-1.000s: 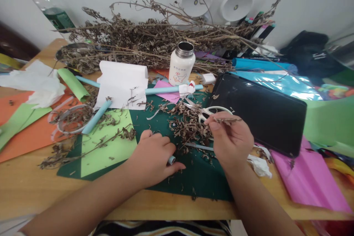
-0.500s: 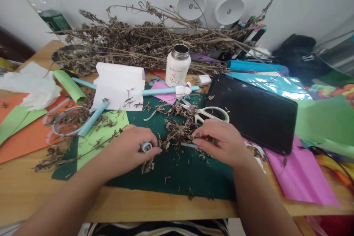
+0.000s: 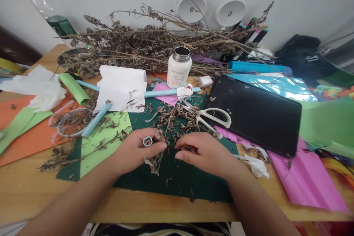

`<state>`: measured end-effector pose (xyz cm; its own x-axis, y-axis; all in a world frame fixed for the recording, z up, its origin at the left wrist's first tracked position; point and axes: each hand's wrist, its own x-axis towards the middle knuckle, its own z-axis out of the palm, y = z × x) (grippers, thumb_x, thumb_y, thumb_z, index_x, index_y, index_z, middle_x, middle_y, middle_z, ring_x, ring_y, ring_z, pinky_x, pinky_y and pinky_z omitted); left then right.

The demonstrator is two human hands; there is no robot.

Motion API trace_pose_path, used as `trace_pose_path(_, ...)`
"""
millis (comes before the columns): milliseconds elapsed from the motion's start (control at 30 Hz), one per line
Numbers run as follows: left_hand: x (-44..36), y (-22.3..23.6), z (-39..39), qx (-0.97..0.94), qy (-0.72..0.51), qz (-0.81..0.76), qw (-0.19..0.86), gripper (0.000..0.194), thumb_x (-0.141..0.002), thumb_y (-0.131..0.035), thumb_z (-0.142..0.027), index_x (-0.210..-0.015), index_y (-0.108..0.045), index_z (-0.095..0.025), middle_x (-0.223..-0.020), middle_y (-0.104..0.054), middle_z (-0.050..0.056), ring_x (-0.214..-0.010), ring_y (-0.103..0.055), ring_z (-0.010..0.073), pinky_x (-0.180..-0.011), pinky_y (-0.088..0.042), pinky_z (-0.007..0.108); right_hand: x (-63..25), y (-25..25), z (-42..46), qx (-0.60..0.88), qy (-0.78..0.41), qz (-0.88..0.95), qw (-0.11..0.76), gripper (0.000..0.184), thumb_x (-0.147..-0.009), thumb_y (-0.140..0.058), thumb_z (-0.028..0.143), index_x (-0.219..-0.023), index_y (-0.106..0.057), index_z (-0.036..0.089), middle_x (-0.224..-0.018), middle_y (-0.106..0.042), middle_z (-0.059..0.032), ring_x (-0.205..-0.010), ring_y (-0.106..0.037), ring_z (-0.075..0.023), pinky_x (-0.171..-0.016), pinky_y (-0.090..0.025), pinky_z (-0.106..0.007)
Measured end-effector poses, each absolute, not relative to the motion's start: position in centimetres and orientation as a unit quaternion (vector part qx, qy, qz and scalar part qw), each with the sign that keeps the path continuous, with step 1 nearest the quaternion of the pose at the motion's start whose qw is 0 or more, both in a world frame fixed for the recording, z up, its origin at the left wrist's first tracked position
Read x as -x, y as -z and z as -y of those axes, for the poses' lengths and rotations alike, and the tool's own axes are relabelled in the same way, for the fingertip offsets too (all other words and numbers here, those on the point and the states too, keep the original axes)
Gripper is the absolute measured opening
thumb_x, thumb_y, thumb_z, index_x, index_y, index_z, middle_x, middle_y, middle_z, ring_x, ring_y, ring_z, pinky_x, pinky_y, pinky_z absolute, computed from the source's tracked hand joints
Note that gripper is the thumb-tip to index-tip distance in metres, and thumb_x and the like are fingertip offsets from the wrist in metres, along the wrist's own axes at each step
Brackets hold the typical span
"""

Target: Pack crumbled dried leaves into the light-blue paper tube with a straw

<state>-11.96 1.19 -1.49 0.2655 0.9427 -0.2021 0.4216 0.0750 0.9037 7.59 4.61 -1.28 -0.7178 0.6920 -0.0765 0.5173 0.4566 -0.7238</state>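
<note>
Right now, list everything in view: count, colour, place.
desk: one, tan, below
mat: one, green, front
dried stems: many, brown, back
flask: one, white, centre
bottle: one, clear, back left
scissors: one, white-handled, centre
slab: one, black, right
lamps: two, white, back
tubes: several, blue, centre, left
papers: several, mixed, throughout
tissues: several, white, both sides
ring: one, white, left
pens: several, mixed, back right
bowl: one, metallic, back left
left hand: one, bare, gripping tube
right hand: one, bare, centre

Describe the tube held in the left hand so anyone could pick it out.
Start from the dark green mat. Above it, the left hand grips a pale blue tube with brown bits in its mouth. Its open end faces the camera, whereas the other blue tubes show their long sides.
</note>
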Motion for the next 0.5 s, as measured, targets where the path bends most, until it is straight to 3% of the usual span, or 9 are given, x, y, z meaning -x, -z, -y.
trace_pose_path(100, 11.7, 1.5, -1.0, -0.639, -0.258, -0.552, 0.47, 0.02, -0.074, -0.049, -0.031, -0.065, -0.05, -0.014, -0.06, -0.046, -0.003, -0.054, -0.042, 0.0088, -0.05, -0.036, 0.019, -7.3, 1.6, -4.5, 0.392, -0.43, 0.793, 0.181, 0.014, -0.078, -0.046, 0.026, -0.076, -0.059, 0.02, -0.067, -0.059, 0.0008, -0.06, -0.052, -0.01, -0.055, -0.038, -0.022)
trace_pose_path(267, 11.1, 1.3, -1.0, -0.731, -0.196, -0.515, 0.403, 0.022, -0.075, -0.045, -0.026, -0.057, -0.049, -0.013, -0.058, -0.046, -0.002, -0.056, -0.045, 0.0099, -0.056, -0.037, 0.021, -6.4, 2.4, -4.1, 0.396, -0.568, 0.665, 0.281, 0.02, -0.073, -0.051, 0.03, -0.089, -0.056, 0.018, -0.061, -0.05, 0.003, -0.051, -0.044, -0.0076, -0.047, -0.037, -0.019)
trace_pose_path(400, 10.9, 1.2, -1.1, -0.734, -0.193, -0.512, 0.402, 0.018, -0.073, -0.047, -0.029, -0.067, -0.055, -0.014, -0.066, -0.054, 0.001, -0.065, -0.05, 0.013, -0.065, -0.039, 0.024, -6.0, 2.4, -4.1, 0.377, -0.605, 0.622, 0.325, 0.008, -0.071, -0.053, 0.024, -0.071, -0.056, 0.017, -0.065, -0.053, 0.0022, -0.059, -0.049, -0.0079, -0.057, -0.041, -0.021)
trace_pose_path(500, 11.1, 1.2, -1.1, -0.704, -0.252, -0.52, 0.413, 0.026, -0.074, -0.046, -0.038, -0.078, -0.056, -0.015, -0.075, -0.056, 0.002, -0.07, -0.051, 0.0149, -0.067, -0.039, 0.025, -5.9, 2.2, -4.1, 0.383, -0.603, 0.626, 0.313, 0.01, -0.07, -0.053, 0.023, -0.062, -0.054, 0.016, -0.06, -0.052, 0.0031, -0.057, -0.047, -0.0075, -0.056, -0.039, -0.021)
